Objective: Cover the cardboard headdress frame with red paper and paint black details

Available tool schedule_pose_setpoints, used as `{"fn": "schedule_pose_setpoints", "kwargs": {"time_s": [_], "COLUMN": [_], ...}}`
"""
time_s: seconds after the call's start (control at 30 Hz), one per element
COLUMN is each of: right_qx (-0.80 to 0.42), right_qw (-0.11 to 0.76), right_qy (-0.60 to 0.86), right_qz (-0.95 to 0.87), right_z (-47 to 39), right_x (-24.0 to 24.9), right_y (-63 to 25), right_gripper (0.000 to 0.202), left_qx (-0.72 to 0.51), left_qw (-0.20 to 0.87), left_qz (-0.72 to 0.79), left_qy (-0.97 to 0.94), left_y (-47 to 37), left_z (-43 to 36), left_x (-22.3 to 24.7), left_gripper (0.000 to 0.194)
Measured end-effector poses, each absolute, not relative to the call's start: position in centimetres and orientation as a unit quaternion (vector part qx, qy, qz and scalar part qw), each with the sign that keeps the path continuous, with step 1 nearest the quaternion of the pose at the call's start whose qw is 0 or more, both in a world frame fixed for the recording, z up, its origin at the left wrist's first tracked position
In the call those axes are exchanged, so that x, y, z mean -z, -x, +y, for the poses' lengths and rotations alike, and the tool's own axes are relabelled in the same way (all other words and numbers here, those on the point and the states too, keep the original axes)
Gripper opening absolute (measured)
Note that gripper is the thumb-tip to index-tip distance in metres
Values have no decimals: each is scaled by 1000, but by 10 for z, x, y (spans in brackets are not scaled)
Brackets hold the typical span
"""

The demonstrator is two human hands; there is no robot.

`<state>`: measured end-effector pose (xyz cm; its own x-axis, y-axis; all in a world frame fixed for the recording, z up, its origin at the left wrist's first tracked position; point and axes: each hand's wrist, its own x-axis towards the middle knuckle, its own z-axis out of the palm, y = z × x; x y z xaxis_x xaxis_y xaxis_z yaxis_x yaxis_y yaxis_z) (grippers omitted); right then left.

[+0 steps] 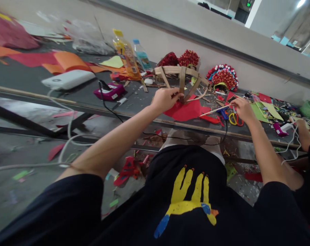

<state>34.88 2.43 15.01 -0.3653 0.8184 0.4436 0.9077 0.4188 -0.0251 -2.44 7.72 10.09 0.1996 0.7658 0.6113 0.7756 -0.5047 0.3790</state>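
My left hand pinches the lower part of a frame made of pale strips, which stands tilted over a red sheet at the table's front edge. My right hand is closed on a thin pale stick that slants down to the left, its far end near the red sheet. Scissors with yellow and red handles lie just below my right hand, beside a blue glue gun.
A dark table holds an orange drink bottle, a clear blue-capped bottle, a white power strip, a purple box and a beaded red headpiece. Another person's hand is at the right. Cables hang over the front edge.
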Motion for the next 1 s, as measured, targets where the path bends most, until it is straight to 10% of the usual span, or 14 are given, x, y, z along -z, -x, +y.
{"fn": "schedule_pose_setpoints", "kwargs": {"time_s": [1.0], "right_qx": [141], "right_qw": [278], "right_qy": [459], "right_qz": [-832], "right_z": [43], "right_x": [-95], "right_y": [-328], "right_gripper": [34], "left_qx": [382], "left_qw": [-100], "left_qz": [-450], "left_qy": [801], "left_y": [2], "left_z": [43], "left_x": [-118], "left_gripper": [29]}}
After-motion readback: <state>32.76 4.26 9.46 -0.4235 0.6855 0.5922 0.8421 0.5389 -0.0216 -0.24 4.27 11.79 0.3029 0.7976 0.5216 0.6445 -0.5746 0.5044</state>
